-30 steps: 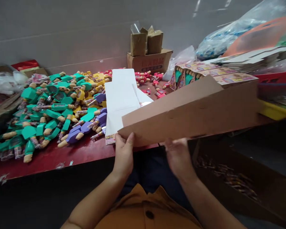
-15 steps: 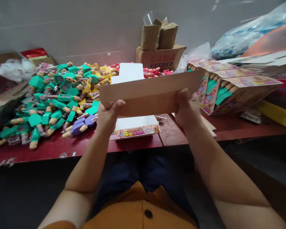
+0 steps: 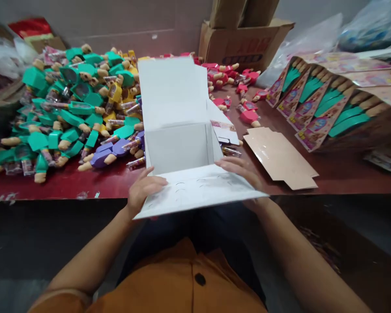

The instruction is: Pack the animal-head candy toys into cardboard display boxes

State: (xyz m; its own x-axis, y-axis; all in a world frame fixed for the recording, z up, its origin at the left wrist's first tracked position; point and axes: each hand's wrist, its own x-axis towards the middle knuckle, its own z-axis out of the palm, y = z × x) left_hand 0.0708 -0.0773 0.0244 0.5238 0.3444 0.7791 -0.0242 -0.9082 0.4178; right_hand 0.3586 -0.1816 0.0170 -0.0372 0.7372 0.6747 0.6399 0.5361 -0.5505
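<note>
Tabletop (image 3: 114, 188) bears an open white carton (image 3: 179, 148); at its near side, left hand (image 3: 144, 191) and right hand (image 3: 244, 174) grip the slotted panel (image 3: 198, 190): level both ends.

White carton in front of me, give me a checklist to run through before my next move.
1. Left hand on the slitted panel's left end: ok.
2. Right hand on its right end: ok.
3. White carton's back flap raised: ok.
4. Slitted panel wholly inside the carton: not ok, its near edge juts toward you.
5. Carton floor clear: cannot tell, the panel hides it.
</note>
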